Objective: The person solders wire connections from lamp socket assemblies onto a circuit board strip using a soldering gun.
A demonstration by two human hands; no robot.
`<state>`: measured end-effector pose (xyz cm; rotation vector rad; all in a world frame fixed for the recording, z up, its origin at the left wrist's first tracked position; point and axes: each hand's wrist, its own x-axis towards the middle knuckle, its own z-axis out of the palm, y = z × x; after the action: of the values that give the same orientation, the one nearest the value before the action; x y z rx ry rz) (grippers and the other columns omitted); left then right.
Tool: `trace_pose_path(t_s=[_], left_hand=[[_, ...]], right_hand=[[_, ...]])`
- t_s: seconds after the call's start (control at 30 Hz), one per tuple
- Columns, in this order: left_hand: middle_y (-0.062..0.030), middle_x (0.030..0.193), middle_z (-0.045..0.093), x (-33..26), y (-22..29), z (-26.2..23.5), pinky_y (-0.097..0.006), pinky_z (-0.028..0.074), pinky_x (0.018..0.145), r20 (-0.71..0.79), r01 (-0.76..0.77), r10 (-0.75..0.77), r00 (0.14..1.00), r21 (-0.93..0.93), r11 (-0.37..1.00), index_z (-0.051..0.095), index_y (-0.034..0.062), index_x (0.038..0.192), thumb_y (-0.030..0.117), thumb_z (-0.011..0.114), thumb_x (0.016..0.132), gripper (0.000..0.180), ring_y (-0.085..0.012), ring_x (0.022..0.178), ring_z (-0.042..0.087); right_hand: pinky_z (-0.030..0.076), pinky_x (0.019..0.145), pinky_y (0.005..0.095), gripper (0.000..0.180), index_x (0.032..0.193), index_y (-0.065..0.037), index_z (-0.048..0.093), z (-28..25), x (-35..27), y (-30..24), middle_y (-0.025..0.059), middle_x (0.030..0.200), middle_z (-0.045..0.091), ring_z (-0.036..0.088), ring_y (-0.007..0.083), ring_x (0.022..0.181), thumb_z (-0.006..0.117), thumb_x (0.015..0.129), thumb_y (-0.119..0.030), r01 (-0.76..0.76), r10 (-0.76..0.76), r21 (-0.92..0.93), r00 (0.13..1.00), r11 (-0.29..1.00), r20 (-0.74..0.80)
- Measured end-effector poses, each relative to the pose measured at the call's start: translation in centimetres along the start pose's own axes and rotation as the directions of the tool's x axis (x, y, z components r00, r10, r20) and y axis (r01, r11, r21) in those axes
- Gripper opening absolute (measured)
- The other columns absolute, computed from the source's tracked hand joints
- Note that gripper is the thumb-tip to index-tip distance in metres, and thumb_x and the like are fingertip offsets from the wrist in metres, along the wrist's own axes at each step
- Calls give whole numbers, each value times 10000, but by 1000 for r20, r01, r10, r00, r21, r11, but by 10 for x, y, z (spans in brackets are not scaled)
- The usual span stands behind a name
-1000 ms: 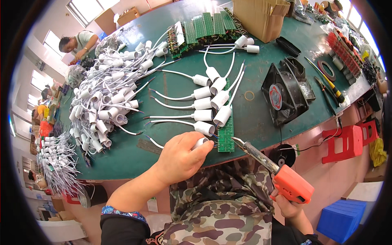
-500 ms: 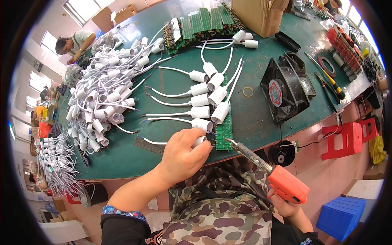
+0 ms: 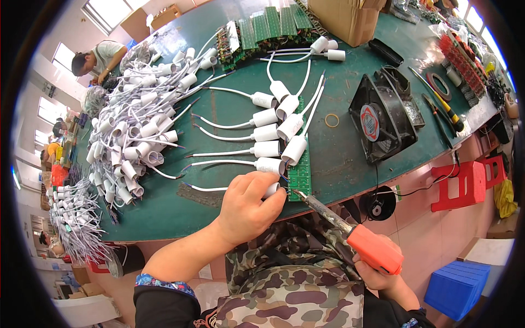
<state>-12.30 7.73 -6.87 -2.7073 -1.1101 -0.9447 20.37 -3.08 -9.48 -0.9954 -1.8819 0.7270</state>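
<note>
A red-handled soldering iron (image 3: 374, 249) is gripped in my right hand (image 3: 377, 273) at the table's near edge. Its tip touches or hovers just over the near end of a green circuit board (image 3: 299, 183); I cannot tell which. My left hand (image 3: 249, 205) is closed around a white cylindrical socket (image 3: 272, 189) whose white cable (image 3: 205, 188) runs out to the left. Thin wires from that socket reach the board's left edge. More white sockets (image 3: 270, 165) with cables lie in a row along the board, some resting over it.
A big heap of white corded sockets (image 3: 136, 131) covers the left side. Stacked green boards (image 3: 268, 30) and a cardboard box (image 3: 347, 19) stand at the back. A black fan (image 3: 383, 117), pliers (image 3: 437, 120) and a screwdriver (image 3: 451, 117) lie right. Another person (image 3: 101, 60) works far left.
My right hand has moved left with the soldering iron, bringing its tip further over the board's near end. My left hand keeps its hold on the socket, shifted very slightly.
</note>
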Motion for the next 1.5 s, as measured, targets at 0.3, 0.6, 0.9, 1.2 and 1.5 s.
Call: trace_pose_path(t_s=[0.3, 0.6, 0.9, 1.2, 1.5], left_hand=[[-116, 1122, 636, 0, 0, -1, -429, 495, 769, 4, -7, 7, 1000, 14, 1000, 684, 67, 990, 53, 782, 701, 306, -315, 938, 652], [-116, 1136, 636, 1, 0, -4, -436, 499, 792, 33, -9, 8, 999, 26, 1000, 689, 65, 993, 62, 774, 705, 301, -324, 963, 656], [-117, 1154, 630, 1, 0, -4, -436, 493, 824, 44, -7, 6, 999, 33, 999, 692, 61, 998, 63, 769, 715, 293, -324, 995, 652], [-100, 1127, 626, 1, 0, -1, -407, 488, 810, 6, -15, 15, 1000, 73, 997, 666, 77, 972, 151, 683, 746, 238, -285, 1009, 646], [-100, 1128, 624, 1, 0, -2, -405, 485, 807, 13, -21, 20, 1000, 80, 997, 666, 76, 973, 152, 676, 752, 233, -285, 1011, 644]], right_hand=[[579, 690, 384, 588, 1281, 80, 576, 1, 6, 0, 184, 1058, 725, 728, 326, 813, 815, 771, -87, 76, -74, -89, 997, 993, 32], [572, 660, 370, 625, 1298, 79, 557, 0, 9, -4, 197, 1037, 730, 722, 314, 776, 818, 745, -52, 60, -57, -85, 998, 995, 39], [555, 621, 363, 634, 1290, 71, 571, -1, 14, -7, 184, 1037, 734, 702, 301, 725, 817, 718, -49, 87, -82, -131, 996, 988, 43], [521, 579, 367, 582, 1245, 56, 610, -2, 14, -13, 162, 1051, 721, 678, 287, 704, 819, 714, -60, 94, -86, -197, 995, 976, 45], [601, 748, 405, 486, 1187, 38, 653, -12, 7, -9, 165, 1097, 717, 734, 345, 826, 817, 749, -93, 34, -31, -135, 999, 990, 30]])
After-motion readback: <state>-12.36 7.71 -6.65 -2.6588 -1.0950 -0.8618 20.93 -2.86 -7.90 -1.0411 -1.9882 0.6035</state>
